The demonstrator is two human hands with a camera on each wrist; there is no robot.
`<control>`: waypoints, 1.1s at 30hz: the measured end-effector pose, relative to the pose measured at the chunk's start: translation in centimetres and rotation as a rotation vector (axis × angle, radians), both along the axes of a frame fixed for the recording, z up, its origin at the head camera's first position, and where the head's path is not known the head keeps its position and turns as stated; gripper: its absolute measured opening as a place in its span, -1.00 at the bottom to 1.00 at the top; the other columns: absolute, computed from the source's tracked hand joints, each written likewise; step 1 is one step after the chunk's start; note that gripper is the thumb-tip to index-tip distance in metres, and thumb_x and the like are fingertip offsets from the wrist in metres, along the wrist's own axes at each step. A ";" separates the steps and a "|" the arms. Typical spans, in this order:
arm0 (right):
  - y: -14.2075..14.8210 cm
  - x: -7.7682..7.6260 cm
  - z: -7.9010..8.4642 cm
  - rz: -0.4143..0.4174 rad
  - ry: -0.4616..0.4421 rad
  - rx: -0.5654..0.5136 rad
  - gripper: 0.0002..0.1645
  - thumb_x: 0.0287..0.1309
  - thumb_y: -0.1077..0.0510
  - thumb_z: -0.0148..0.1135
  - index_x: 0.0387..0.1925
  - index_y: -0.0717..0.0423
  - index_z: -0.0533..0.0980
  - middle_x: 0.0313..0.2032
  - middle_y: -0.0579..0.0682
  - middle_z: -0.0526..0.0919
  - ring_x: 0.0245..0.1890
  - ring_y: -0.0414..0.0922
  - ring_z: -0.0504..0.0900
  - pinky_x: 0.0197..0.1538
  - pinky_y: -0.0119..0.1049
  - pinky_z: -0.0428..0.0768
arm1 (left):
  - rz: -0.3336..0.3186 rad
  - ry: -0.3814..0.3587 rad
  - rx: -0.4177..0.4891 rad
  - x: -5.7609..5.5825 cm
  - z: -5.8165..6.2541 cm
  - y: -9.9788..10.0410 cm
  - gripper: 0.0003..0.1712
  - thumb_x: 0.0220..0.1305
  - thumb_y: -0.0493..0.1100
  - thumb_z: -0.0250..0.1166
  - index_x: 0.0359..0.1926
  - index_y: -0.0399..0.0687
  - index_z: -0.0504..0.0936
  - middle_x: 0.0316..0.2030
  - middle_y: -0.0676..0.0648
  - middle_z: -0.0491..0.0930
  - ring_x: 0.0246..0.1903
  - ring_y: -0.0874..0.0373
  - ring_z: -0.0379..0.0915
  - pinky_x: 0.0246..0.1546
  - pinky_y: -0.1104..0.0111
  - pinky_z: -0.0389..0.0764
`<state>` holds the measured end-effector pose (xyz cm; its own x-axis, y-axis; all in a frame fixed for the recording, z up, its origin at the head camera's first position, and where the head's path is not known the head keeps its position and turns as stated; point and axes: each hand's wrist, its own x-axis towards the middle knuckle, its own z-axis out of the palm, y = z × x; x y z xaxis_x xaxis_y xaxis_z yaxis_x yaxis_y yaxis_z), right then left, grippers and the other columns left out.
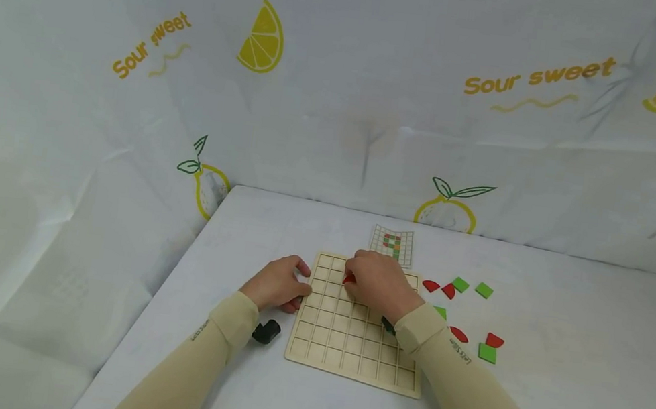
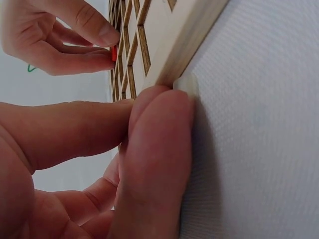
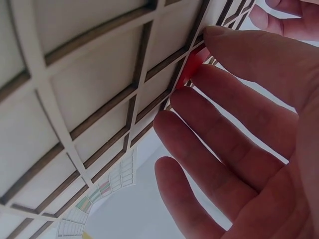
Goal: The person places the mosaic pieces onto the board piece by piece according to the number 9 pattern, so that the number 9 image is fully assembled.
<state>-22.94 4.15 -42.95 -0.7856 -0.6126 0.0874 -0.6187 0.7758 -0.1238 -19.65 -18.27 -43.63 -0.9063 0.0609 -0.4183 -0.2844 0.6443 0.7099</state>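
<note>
A pale wooden grid board (image 1: 319, 335) lies on the white table. My left hand (image 1: 279, 284) is at its left edge; in the left wrist view, thumb and finger pinch the board's edge (image 2: 177, 55). Over the upper part of the board, my right hand (image 1: 380, 283) pinches a small red piece (image 1: 349, 279) between thumb and fingers. In the right wrist view the red piece (image 3: 193, 64) is right at the grid cells, partly hidden by the fingertips, while the other fingers extend beside it.
A pattern card (image 1: 408, 247) with a coloured grid lies behind the board. Right of the board are scattered red rounded pieces (image 1: 431, 286) and green squares (image 1: 483, 290). A black object (image 1: 267, 332) is by the left wrist. A lemon-printed sheet (image 1: 340, 98) hangs behind the table.
</note>
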 end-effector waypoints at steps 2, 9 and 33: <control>0.0 0.0 0.0 -0.004 -0.004 0.005 -0.92 0.31 0.11 0.51 -0.32 0.00 0.76 -0.36 -0.08 0.69 -0.43 -0.18 0.57 -0.37 -0.29 0.62 | -0.002 0.000 -0.004 0.0 0.0 0.0 -0.66 0.46 -0.20 0.39 0.18 -0.08 0.57 -0.36 -0.14 0.70 -0.47 0.11 0.68 -0.43 0.36 0.78; 0.7 0.1 0.2 -0.021 -0.026 0.007 -0.92 0.30 0.11 0.52 -0.30 0.00 0.75 -0.36 -0.09 0.67 -0.46 -0.20 0.54 -0.40 -0.32 0.57 | -0.021 0.002 -0.003 -0.1 0.0 0.5 -0.65 0.47 -0.17 0.39 0.19 -0.08 0.56 -0.36 -0.13 0.71 -0.47 0.11 0.69 -0.42 0.36 0.78; 17.5 1.3 1.6 -0.496 -0.197 -0.111 -0.59 0.35 0.04 0.47 0.10 0.18 0.72 0.06 0.18 0.79 0.01 0.15 0.72 0.07 0.16 0.76 | -0.022 -0.001 0.040 0.4 -0.2 0.1 -0.59 0.42 -0.17 0.44 0.21 -0.08 0.56 -0.25 -0.14 0.67 -0.43 0.09 0.69 -0.35 0.34 0.81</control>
<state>-21.68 21.69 -41.36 -0.9859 -0.1602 -0.0479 -0.1389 0.9443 -0.2983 -19.21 -18.20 -43.82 -0.9040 0.0972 -0.4164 -0.2717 0.6212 0.7350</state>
